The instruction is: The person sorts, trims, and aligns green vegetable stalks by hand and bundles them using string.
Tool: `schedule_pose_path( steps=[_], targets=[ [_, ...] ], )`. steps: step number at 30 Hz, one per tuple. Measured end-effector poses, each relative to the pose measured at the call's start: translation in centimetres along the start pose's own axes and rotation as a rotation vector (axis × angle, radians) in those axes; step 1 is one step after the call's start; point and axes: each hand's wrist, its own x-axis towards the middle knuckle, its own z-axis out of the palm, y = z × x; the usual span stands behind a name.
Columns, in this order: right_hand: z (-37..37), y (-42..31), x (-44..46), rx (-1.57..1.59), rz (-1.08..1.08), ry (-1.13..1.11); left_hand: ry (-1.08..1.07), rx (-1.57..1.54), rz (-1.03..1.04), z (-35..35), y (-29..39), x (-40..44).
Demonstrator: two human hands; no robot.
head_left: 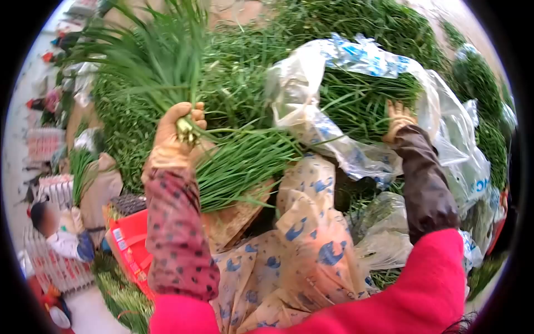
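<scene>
My left hand (173, 131), in a tan glove, is closed around the pale root ends of a bunch of garlic chives (167, 61). The leaves fan upward and away from the fist. Just to the right and below it, a loose pile of long green chives (245, 161) lies on a board (242, 217) at my lap. My right hand (399, 119), also gloved, rests with spread fingers on the greens (361, 103) inside an opened clear plastic bag (300, 80). Sleeve covers and a whale-print apron (317, 222) cover my arms and lap.
Heaps of cut greens (239, 67) spread across the floor ahead. More bundles (484, 94) stand at the far right. A red box (130, 245) is beside my left arm. Farther left, another person (61, 234) is near stacked white crates (50, 261).
</scene>
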Motion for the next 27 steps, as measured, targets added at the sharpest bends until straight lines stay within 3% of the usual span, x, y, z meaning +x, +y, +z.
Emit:
schedule_pose_path(
  steps=[3, 5, 6, 9, 10, 13, 15, 16, 17, 19, 20, 22, 23, 24, 25, 27],
  targets=[
    [-1.9, -0.5, -2.1, 0.09, -0.068, 0.176, 0.11, -0.116, -0.033, -4.9, 1.5, 0.3],
    [-3.4, -1.6, -3.4, 0.392, -0.295, 0.295, 0.12, -0.115, -0.021, -6.2, 1.9, -1.0],
    [-3.8, -2.4, -4.3, 0.518, -0.429, 0.348, 0.222, -0.019, 0.12, -6.7, 1.3, -1.7],
    [-6.5, -7.7, -8.6, 1.112, -0.973, 0.103, 0.12, -0.052, 0.074, -6.9, 1.8, -3.3],
    [-8.8, -9.8, -12.0, 1.238, -1.042, -0.154, 0.147, -0.015, 0.075, -5.3, 1.8, -4.8],
    [-11.7, -16.7, -16.4, 1.158, -1.327, -0.411, 0.108, 0.214, 0.119, -1.8, 1.6, -8.4],
    [-11.8, -21.1, -17.7, 1.229, -1.393, -0.472, -0.005, 0.304, 0.143, -1.5, 1.4, -9.6],
    [-12.3, -23.0, -18.8, 1.345, -1.515, -0.571, -0.078, 0.382, 0.224, 0.2, 1.3, -10.5],
    [-14.0, -22.7, -20.6, 1.297, -1.484, -0.552, -0.148, 0.457, 0.304, 1.5, 1.3, -11.6],
    [-14.0, -24.7, -21.3, 1.766, -1.564, -0.773, -0.115, 0.607, 0.251, 0.2, 1.3, -12.8],
    [-14.4, -25.6, -21.2, 1.904, -1.499, -0.864, -0.145, 0.599, 0.271, -0.5, 1.3, -13.1],
    [-16.1, -26.1, -20.7, 1.974, -1.583, -0.742, -0.167, 0.582, 0.298, -1.7, 1.4, -13.3],
    [-16.8, -26.2, -20.8, 1.963, -1.573, -0.735, -0.069, 0.784, 0.463, -2.2, 1.3, -13.2],
    [-17.1, -27.0, -21.3, 1.996, -1.651, -0.584, 0.036, 0.985, 0.624, -2.8, 1.3, -13.1],
    [-17.6, -27.7, -22.0, 1.985, -1.65, -0.594, 0.045, 0.976, 0.625, -3.1, 1.8, -13.2],
    [-18.8, -29.3, -22.9, 1.933, -1.62, -0.242, 0.066, 1.046, 0.493, -3.9, 3.2, -12.9]
  ],
)
